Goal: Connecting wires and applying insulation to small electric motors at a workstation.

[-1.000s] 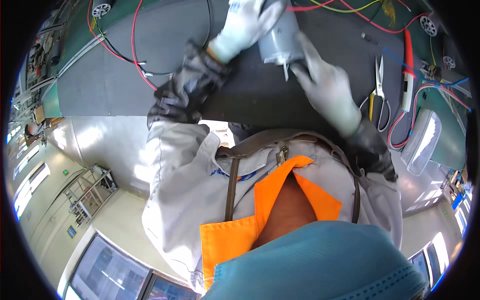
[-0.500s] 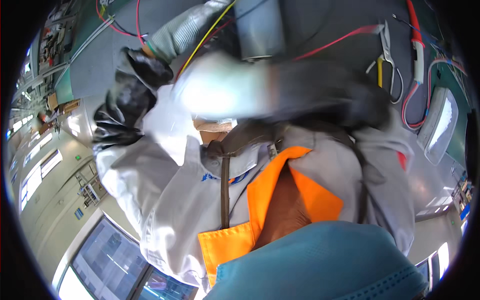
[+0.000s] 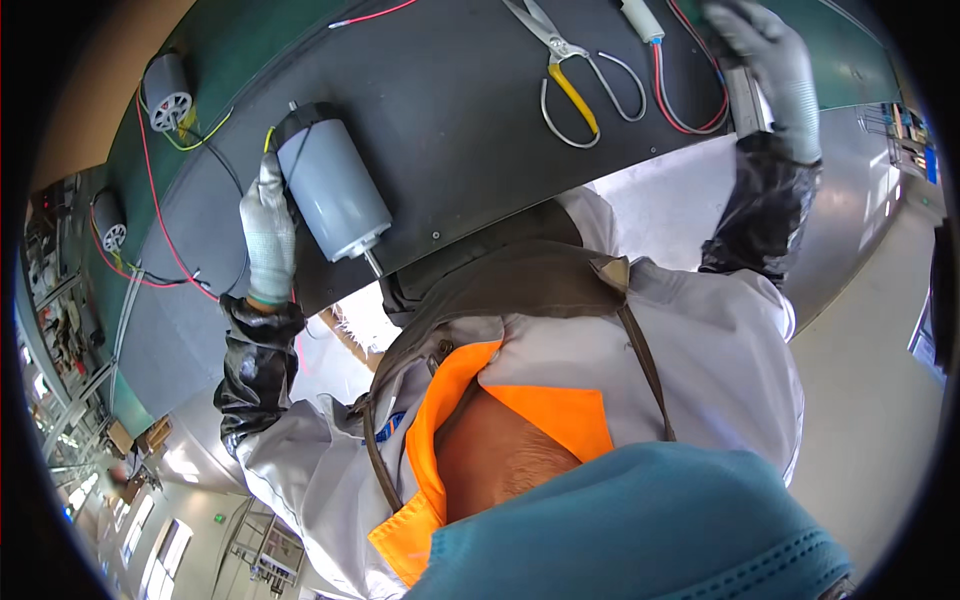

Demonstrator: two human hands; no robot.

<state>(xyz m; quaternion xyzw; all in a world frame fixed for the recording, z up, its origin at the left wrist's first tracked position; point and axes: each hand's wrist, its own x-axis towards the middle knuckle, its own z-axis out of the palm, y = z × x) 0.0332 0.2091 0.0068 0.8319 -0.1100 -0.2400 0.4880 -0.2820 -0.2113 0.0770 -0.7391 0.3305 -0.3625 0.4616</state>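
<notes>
Mat: dark grey work mat [image 3: 470, 110] covering the bench, its near edge curving across the upper half of the view, with a green surface [image 3: 250, 40] beyond it.
Motor: grey cylindrical motor [image 3: 330, 185] lying on its side on the mat at left, its thin shaft pointing toward the mat's near edge (a yellow lead leaves its far end).
Left arm: raised from the lower left, black sleeve guard [image 3: 255, 365] over the forearm, wrist bent so the palm faces the motor.
Left hand: gloved left hand [image 3: 268, 232] laid flat along the motor's left flank, fingers [image 3: 268, 180] stretched up beside the body, touching it; they press against the side rather than wrapping around it.
Right arm: stretched far out to the upper right, also in a black sleeve guard.
Right hand: gloved right hand [image 3: 772, 62] at the mat's right edge, fingers curled down over a grey bar-shaped piece [image 3: 745, 100]; how firmly it clasps this I cannot tell.
Scissors: yellow-lined scissors [image 3: 572, 75] lying on the mat between the hands, nearer the right one.
Wires: red and black leads [image 3: 690, 100] looping just left of the right hand.
Small motors: two more [image 3: 165, 92] on the green surface, far left.
</notes>
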